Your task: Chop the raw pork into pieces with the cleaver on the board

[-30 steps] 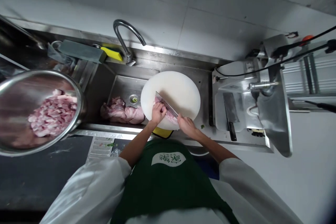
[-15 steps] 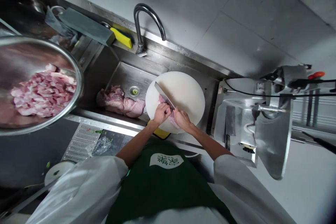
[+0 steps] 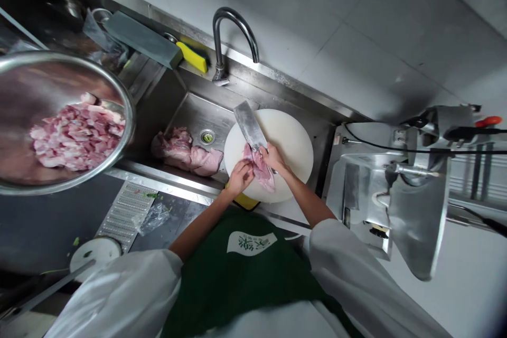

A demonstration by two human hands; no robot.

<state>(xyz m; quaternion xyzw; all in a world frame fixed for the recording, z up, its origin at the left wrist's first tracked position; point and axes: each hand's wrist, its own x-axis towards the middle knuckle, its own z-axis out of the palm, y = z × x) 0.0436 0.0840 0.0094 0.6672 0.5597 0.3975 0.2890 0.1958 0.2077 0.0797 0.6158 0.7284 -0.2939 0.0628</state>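
Note:
My right hand (image 3: 273, 159) is closed round the handle of a cleaver (image 3: 250, 124). Its broad blade is tilted flat-side up and points away to the upper left, past the rim of the round white cutting board (image 3: 293, 142). Under the blade's near end a piece of raw meat (image 3: 263, 173) lies spread on the board. My left hand (image 3: 240, 177), fingers curled together, pinches the meat's left edge; the fingertips are partly hidden.
More raw meat (image 3: 188, 152) lies in the sink (image 3: 194, 105) beside the drain. A large metal bowl (image 3: 129, 111) of cut meat stands left. Behind are a faucet (image 3: 218, 45), a yellow-handled tool (image 3: 192, 56) and a grey block (image 3: 140, 38). A slicing machine (image 3: 420, 211) stands right.
The cleaver has turned from edge-down to showing its flat side. My left hand has shifted away from the blade to the meat's left edge, and more of the meat shows.

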